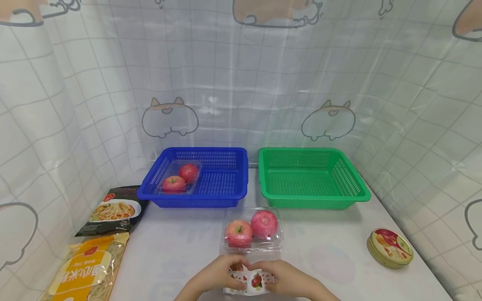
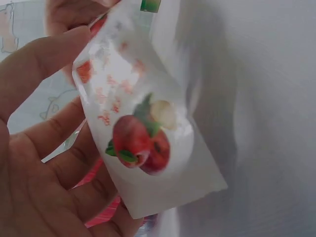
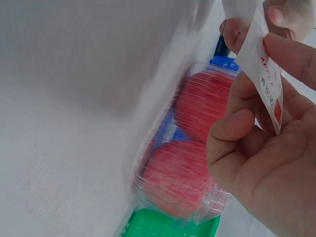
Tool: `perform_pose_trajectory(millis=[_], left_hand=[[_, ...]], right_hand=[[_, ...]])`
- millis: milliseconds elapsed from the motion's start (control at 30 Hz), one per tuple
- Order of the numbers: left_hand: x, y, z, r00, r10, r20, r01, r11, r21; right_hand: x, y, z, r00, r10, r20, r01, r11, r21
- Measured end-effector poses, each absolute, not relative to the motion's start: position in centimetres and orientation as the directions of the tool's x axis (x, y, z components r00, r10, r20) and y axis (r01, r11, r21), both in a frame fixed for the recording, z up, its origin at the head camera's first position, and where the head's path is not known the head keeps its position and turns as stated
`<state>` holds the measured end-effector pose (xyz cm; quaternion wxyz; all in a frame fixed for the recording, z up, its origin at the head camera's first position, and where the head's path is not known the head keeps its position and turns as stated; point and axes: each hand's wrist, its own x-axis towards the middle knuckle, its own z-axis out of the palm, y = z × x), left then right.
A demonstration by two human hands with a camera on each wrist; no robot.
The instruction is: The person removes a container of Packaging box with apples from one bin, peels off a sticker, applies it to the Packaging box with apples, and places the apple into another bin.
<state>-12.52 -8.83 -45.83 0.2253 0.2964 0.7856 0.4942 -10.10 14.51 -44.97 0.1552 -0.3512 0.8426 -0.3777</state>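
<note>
A white paper strip printed with red apples and red characters (image 1: 257,281) is held low at the front of the table. My left hand (image 1: 220,274) pinches its left part; in the left wrist view the apple print (image 2: 140,143) faces the camera. My right hand (image 1: 286,278) pinches the right part, the thumb on one face and fingers behind in the right wrist view. Just beyond both hands lies a clear plastic box (image 1: 253,249) with two red apples (image 1: 264,224) inside. Whether the strip is a single layer I cannot tell.
Behind stand a blue basket (image 1: 211,196), holding another clear box of two apples (image 1: 174,184), and a green basket (image 1: 312,202). At left lie a black food packet (image 1: 114,209) and a yellow noodle bag (image 1: 88,267). A round tin (image 1: 389,247) sits at right.
</note>
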Motion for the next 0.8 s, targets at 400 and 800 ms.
perform_pose_trajectory(millis=[400, 800], left_hand=[[-12.5, -8.99, -46.3, -0.678, 0.707, -0.201, 0.015, 0.286, 0.958], [-13.23, -9.23, -46.77, -0.589, 0.782, -0.205, -0.094, 0.186, 0.978]], right_hand=[[-10.23, 14.75, -44.85, -0.704, -0.708, 0.052, -0.486, 0.427, -0.762], [-9.98, 13.86, -44.86, -0.717, -0.666, 0.205, -0.629, 0.491, -0.603]])
